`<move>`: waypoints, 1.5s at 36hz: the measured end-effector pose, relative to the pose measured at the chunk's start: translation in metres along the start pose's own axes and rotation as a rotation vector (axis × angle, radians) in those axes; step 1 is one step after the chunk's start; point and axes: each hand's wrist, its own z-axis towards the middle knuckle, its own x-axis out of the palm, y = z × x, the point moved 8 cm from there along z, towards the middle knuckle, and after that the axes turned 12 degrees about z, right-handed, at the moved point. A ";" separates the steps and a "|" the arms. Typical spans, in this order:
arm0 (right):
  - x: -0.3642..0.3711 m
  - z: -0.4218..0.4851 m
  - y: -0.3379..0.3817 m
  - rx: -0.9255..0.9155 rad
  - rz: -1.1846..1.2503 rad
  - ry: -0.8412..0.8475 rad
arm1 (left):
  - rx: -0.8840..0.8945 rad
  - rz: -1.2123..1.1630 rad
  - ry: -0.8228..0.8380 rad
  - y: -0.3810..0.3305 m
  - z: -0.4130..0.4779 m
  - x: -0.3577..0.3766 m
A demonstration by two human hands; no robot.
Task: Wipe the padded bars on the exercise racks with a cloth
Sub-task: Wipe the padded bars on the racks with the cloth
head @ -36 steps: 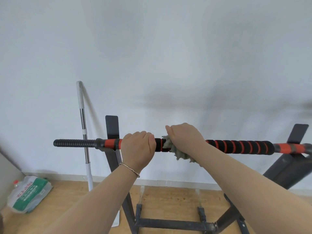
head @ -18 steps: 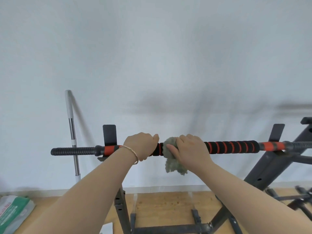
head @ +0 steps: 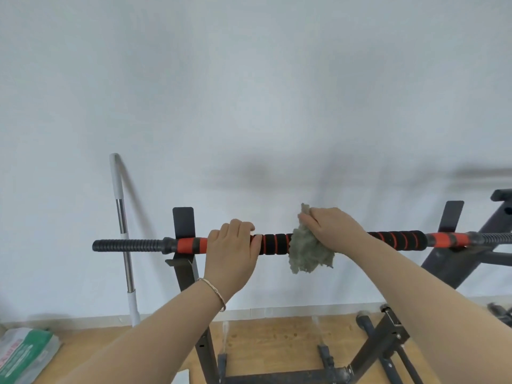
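Across the middle of the view, a padded bar [head: 274, 244] lies level on a dark metal rack [head: 185, 261], in front of a plain white wall [head: 249, 92]. The bar's middle is black foam ringed with orange bands; its left end is bare ribbed black and juts past the rack's left upright. An orange section sits at each end of the foam where the bar meets the rack's supports.

The left hand [head: 232, 254] grips the bar just right of the left upright, its fingers [head: 241, 225] curled over the top and shut around the foam. A thin bracelet [head: 214, 293] circles that wrist.

The right hand [head: 331, 231] is near the bar's middle, apart from the left hand with a short stretch of banded foam showing between them. Its fingers are closed on a grey-green cloth [head: 307, 252], bunched and pressed against the bar. Part of the cloth pokes up above the hand and most of it hangs down in front of the bar, hiding the foam there.

Left of the rack, a white and chrome pole [head: 123, 236] leans against the wall. On the wooden floor [head: 271, 336] at the lower left corner lies a green and white bag [head: 23, 356]. The rack's base crosses the floor below the bar, and a second dark frame [head: 468, 261] stands at the right edge.
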 end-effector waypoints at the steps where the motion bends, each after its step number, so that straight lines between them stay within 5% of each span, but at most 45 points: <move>1: 0.000 -0.004 -0.003 0.010 -0.018 0.030 | -0.006 -0.013 -0.018 0.000 0.003 -0.004; 3: -0.001 -0.012 -0.002 -0.075 -0.122 0.022 | 0.009 0.029 -0.031 -0.004 0.012 -0.018; 7: -0.001 -0.031 0.014 -0.358 -0.146 -0.117 | 0.236 0.260 0.194 -0.026 0.037 -0.015; 12: 0.020 -0.040 0.011 -0.584 -0.329 -0.229 | 0.388 0.138 0.514 -0.042 0.047 0.019; 17: 0.018 -0.034 0.015 -0.610 -0.343 -0.347 | 0.429 0.283 0.285 -0.044 0.038 0.015; 24: 0.022 -0.034 0.019 -0.575 -0.459 -0.436 | 0.182 0.123 -0.182 -0.035 0.021 -0.003; 29: 0.012 -0.022 0.009 -0.468 -0.429 -0.403 | 0.092 0.073 -0.237 -0.032 0.017 -0.005; 34: 0.008 -0.035 -0.005 -0.562 -0.289 -0.421 | -0.078 -0.046 -0.105 -0.022 0.030 -0.012; 37: 0.011 -0.040 -0.004 -0.587 -0.303 -0.474 | 0.057 0.134 0.085 -0.035 0.055 -0.012; 41: 0.010 -0.037 -0.002 -0.601 -0.329 -0.514 | 0.170 -0.048 0.533 -0.047 0.061 0.022; 43: 0.010 -0.037 -0.002 -0.603 -0.329 -0.528 | 0.172 -0.071 0.619 -0.050 0.057 0.027; 47: 0.009 -0.035 -0.001 -0.591 -0.335 -0.553 | 0.336 0.244 0.353 -0.058 0.048 0.011; 49: 0.009 -0.034 -0.002 -0.582 -0.331 -0.546 | 0.254 0.185 0.246 -0.057 0.038 0.006; 52: 0.009 -0.033 -0.006 -0.558 -0.351 -0.518 | 0.177 0.121 -0.121 -0.054 0.025 -0.003; 54: 0.004 -0.034 -0.013 -0.535 -0.380 -0.500 | 0.106 0.076 -0.190 -0.051 0.019 -0.005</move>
